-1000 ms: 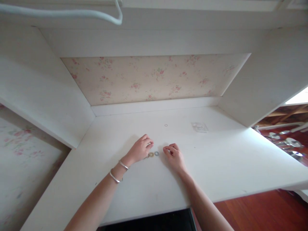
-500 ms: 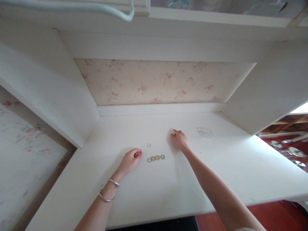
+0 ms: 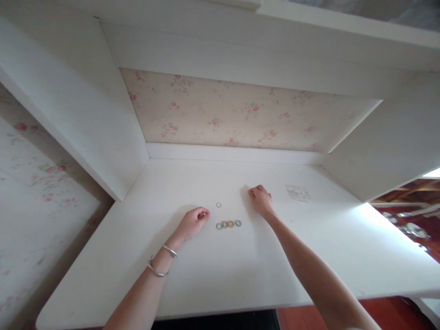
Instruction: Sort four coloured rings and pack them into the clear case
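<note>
Several small coloured rings (image 3: pixel 228 224), greenish, brownish, yellow and blue, lie side by side in a row on the white desk (image 3: pixel 213 270). Behind the row, a single thin ring (image 3: pixel 216 205) rests flat. My left hand (image 3: pixel 192 223), two silver bangles on its wrist, is on the desk just left of the rings. Its fingers are curled and pressed together, hiding whatever may be inside. Farther back and to the right, my right hand (image 3: pixel 261 200) has its fingertips pinched at the desktop where another thin ring lay; that ring is now covered by the fingers.
A clear plastic bag (image 3: pixel 298 193) lies right of my right hand. White side panels (image 3: pixel 103 105) and a shelf above enclose the desk, with floral wallpaper (image 3: pixel 223 110) behind. Shiny metal items (image 3: pixel 414 229) stand beyond the right edge.
My right hand has moved back from beside the row to the far thin ring and closed over it. My left hand has drawn left, uncovering the row and one thin ring. The view has shifted.
</note>
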`<state>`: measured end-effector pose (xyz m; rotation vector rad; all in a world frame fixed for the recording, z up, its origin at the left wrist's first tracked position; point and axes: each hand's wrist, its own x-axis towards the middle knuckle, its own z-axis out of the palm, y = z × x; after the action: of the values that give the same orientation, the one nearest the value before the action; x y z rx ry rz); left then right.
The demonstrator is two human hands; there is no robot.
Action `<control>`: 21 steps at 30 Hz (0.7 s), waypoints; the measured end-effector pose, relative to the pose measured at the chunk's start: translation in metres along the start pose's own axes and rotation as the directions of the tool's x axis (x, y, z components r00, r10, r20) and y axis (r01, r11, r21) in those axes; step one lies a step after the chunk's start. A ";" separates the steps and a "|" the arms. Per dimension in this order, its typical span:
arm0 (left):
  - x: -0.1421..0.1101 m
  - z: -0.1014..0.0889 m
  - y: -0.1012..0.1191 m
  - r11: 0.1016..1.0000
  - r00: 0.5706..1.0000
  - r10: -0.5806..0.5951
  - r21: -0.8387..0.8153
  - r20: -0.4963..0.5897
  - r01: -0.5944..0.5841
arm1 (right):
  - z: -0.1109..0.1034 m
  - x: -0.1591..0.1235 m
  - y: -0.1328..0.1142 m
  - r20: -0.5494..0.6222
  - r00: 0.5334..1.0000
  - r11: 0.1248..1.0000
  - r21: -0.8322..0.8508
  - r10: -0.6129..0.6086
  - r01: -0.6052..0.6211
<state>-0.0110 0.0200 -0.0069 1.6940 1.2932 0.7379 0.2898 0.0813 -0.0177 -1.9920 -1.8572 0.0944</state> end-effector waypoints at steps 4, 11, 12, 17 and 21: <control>-0.001 0.000 0.001 1.000 1.000 0.000 -0.009 0.001 0.000 | -0.001 -0.048 -0.018 -0.021 0.993 0.988 0.096 -0.119 0.120; 0.002 0.004 -0.006 1.000 1.000 0.022 0.022 -0.009 -0.022 | -0.005 -0.116 -0.031 -0.093 0.947 0.926 0.198 -0.309 0.322; 0.002 0.005 -0.008 0.999 1.000 0.024 0.027 -0.009 -0.024 | -0.005 -0.119 -0.030 -0.092 0.942 0.926 0.179 -0.321 0.333; 0.001 0.007 -0.011 0.998 0.999 0.039 0.048 -0.022 -0.038 | -0.006 -0.121 -0.029 -0.110 0.934 0.925 0.139 -0.339 0.352; 0.000 0.009 -0.008 0.993 0.998 0.046 0.111 -0.043 -0.041 | -0.006 -0.121 -0.029 -0.093 0.925 0.916 0.132 -0.369 0.378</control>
<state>-0.0070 0.0185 -0.0187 1.8075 1.3539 0.7465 0.2510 -0.0362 -0.0293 -1.4940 -2.0865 0.0517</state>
